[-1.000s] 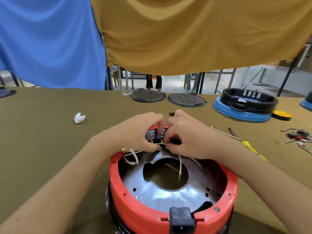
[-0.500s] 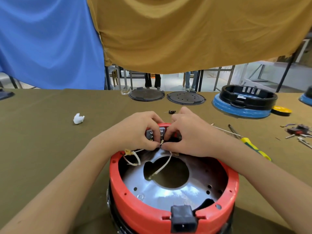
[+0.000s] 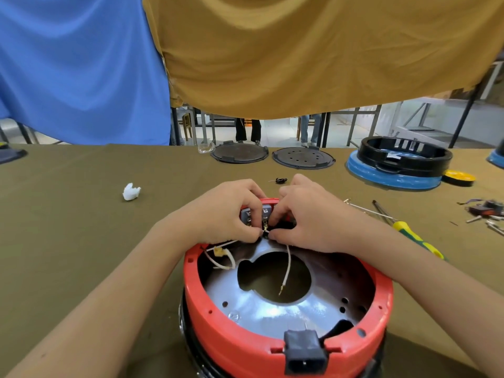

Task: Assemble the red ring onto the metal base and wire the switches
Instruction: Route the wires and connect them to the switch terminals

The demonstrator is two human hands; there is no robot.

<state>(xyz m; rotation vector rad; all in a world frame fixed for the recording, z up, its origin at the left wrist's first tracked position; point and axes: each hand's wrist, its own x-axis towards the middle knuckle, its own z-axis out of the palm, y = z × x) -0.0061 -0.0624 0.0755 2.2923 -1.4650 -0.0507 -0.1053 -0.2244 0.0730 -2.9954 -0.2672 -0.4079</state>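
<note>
Fingers of the left hand [image 3: 226,214] and the right hand [image 3: 302,216] curl together at the far rim of the red ring [image 3: 240,334], pinching a white wire [image 3: 287,264] at the terminals of the switches [image 3: 257,214]; the wire's free end dangles over the hole in the metal base [image 3: 272,309]; the ring sits on that base at the near centre of the olive table [image 3: 68,241]; a black socket [image 3: 305,353] sits at its near rim; a yellow-green screwdriver [image 3: 414,236] lies to the right.

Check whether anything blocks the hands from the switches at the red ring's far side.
Nothing visible does. The left hand and right hand are already at the grey switches on the red plastic ring, pinching a thin white wire at a terminal.
</note>
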